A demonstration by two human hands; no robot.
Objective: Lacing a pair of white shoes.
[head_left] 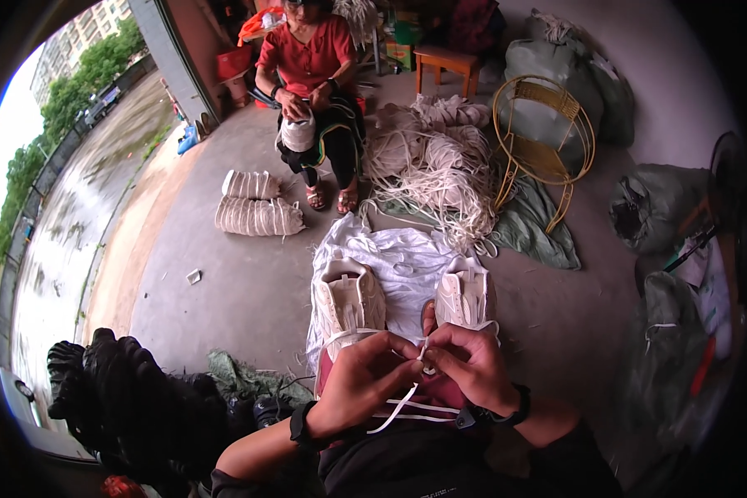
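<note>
In front of my lap, both hands are brought close together over a thin white lace (403,410). My left hand (363,378) is closed, pinching the lace between thumb and fingers. Opposite it, my right hand (471,365) pinches the same lace where the fingertips almost meet. One end of the lace dangles below the left fingers, and more white strands cross the dark red cloth (440,392) beneath. Just beyond the hands are two pale sneakers, a left one (372,300) and a right one (478,300). Their lower parts are partly hidden by my hands.
A crumpled white sheet (390,249) lies around the sneakers. Ahead, a seated person (311,62) in red handles a white wound bundle (299,133); similar bundles (259,217) lie nearby. A heap of pale laces (432,166) and a yellow chair (548,133) are at right; black bundles (124,398) at left.
</note>
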